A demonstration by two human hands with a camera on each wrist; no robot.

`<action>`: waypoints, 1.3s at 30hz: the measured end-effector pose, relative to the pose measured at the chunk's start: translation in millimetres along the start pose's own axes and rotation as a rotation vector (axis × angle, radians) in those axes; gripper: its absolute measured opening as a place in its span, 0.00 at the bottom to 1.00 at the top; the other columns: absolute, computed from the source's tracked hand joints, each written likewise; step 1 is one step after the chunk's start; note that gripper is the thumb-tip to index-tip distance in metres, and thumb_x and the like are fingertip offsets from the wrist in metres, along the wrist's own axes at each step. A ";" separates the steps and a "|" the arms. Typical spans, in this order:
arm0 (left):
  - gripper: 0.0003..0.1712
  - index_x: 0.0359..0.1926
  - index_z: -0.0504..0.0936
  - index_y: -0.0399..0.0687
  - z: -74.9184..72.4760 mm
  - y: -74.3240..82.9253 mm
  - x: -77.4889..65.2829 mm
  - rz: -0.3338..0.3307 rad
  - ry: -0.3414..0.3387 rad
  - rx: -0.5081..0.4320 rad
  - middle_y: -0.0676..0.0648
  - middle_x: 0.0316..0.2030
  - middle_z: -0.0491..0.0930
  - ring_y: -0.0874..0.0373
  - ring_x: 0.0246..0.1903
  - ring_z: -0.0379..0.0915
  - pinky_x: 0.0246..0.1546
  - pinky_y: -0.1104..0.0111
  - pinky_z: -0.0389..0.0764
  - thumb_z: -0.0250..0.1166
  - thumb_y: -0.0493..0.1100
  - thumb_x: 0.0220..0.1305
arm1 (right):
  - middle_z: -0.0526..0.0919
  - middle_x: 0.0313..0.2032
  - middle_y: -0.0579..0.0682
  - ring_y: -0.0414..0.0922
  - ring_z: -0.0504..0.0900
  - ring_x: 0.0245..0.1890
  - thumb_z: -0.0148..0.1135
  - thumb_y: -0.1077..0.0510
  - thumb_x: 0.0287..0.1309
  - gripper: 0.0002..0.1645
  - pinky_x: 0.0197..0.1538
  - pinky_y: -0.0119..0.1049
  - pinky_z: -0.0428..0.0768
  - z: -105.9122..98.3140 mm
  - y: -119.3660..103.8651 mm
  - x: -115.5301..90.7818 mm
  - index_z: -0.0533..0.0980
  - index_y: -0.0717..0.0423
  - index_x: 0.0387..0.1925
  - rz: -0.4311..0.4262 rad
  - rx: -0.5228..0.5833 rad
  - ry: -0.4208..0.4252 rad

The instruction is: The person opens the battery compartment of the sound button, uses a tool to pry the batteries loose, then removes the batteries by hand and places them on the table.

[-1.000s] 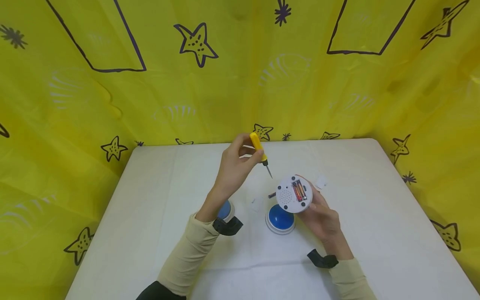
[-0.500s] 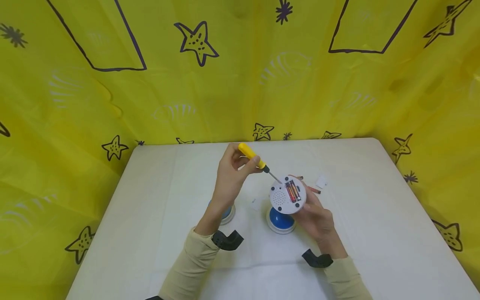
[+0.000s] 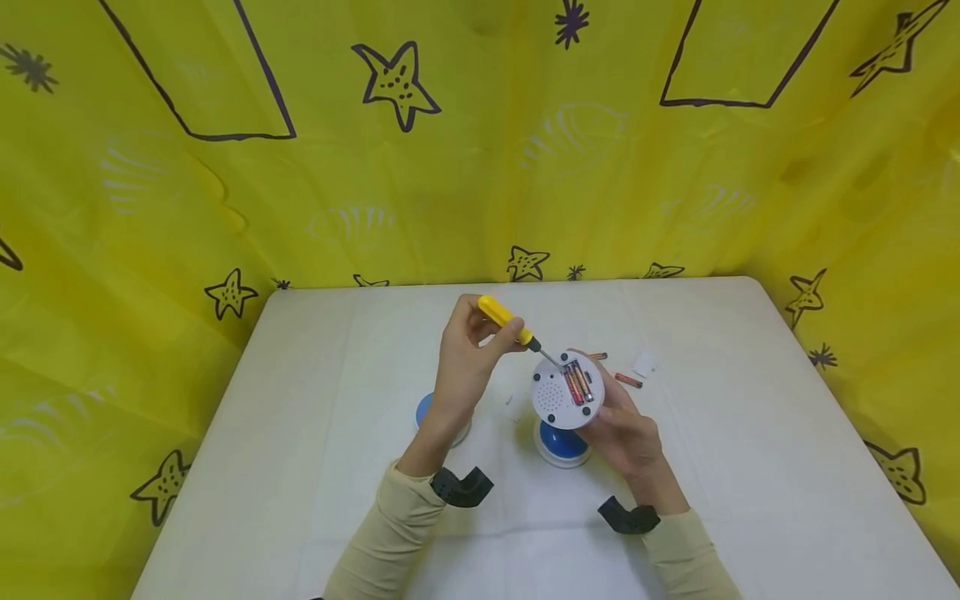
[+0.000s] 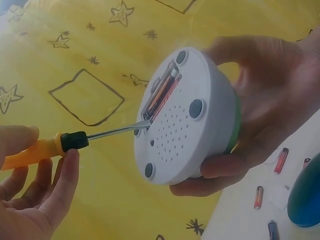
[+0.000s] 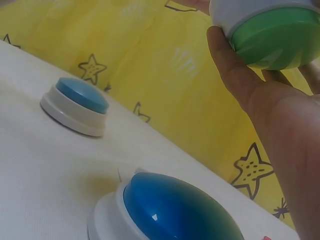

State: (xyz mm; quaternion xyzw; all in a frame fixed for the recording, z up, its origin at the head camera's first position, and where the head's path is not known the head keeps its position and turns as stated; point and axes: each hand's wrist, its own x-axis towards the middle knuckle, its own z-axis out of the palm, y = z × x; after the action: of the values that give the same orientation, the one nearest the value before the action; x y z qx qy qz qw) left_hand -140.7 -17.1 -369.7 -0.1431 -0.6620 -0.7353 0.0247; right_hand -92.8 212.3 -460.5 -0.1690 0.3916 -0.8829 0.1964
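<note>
My left hand (image 3: 467,362) grips a screwdriver (image 3: 504,319) by its yellow handle, thumb and fingers around it. In the left wrist view, the metal tip meets the end of the battery compartment (image 4: 159,100). That compartment lies uncovered in the base of a white round push button (image 3: 550,406), with orange-and-black batteries (image 3: 577,383) inside. My right hand (image 3: 628,442) holds the button from its side, base turned toward me. Its green dome (image 5: 275,40) points away from me and shows in the right wrist view.
A blue-domed button (image 3: 561,442) stands on the white table below the held one. Another blue button (image 3: 423,408) is partly hidden by my left forearm. Loose batteries (image 3: 628,381) lie behind my right hand, beside a small white piece (image 3: 643,363). A yellow curtain (image 3: 465,183) backs the table.
The screwdriver has tilted and come down, so its tip has gone from apart from the button to the battery compartment. My right hand has brought the button slightly left.
</note>
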 end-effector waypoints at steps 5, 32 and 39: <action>0.17 0.54 0.70 0.41 -0.5 -1.6 0.3 0.019 0.032 0.011 0.35 0.48 0.82 0.57 0.42 0.83 0.47 0.62 0.89 0.67 0.36 0.71 | 0.66 0.77 0.41 0.42 0.68 0.75 0.43 0.61 0.67 0.41 0.75 0.43 0.69 0.6 1.0 0.6 0.54 0.41 0.81 0.014 -0.013 0.021; 0.24 0.61 0.74 0.41 -1.7 -8.0 -1.4 0.035 0.114 -0.003 0.36 0.52 0.83 0.51 0.48 0.85 0.49 0.62 0.89 0.70 0.32 0.67 | 0.66 0.76 0.41 0.42 0.68 0.74 0.43 0.62 0.67 0.42 0.75 0.42 0.68 2.6 4.0 4.9 0.53 0.42 0.81 0.035 0.026 -0.018; 0.24 0.60 0.74 0.40 -2.9 -9.4 -0.3 0.049 0.116 -0.010 0.35 0.52 0.83 0.54 0.45 0.86 0.47 0.63 0.89 0.71 0.31 0.66 | 0.69 0.75 0.41 0.42 0.70 0.73 0.41 0.63 0.66 0.41 0.75 0.43 0.68 3.1 5.1 6.8 0.57 0.43 0.80 0.038 0.022 -0.021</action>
State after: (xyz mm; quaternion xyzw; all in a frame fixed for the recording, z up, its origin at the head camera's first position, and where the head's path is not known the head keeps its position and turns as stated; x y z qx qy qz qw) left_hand -143.0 -18.9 -379.1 -0.1163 -0.6520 -0.7450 0.0802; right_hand -96.2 203.9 -461.4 -0.1687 0.3827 -0.8815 0.2192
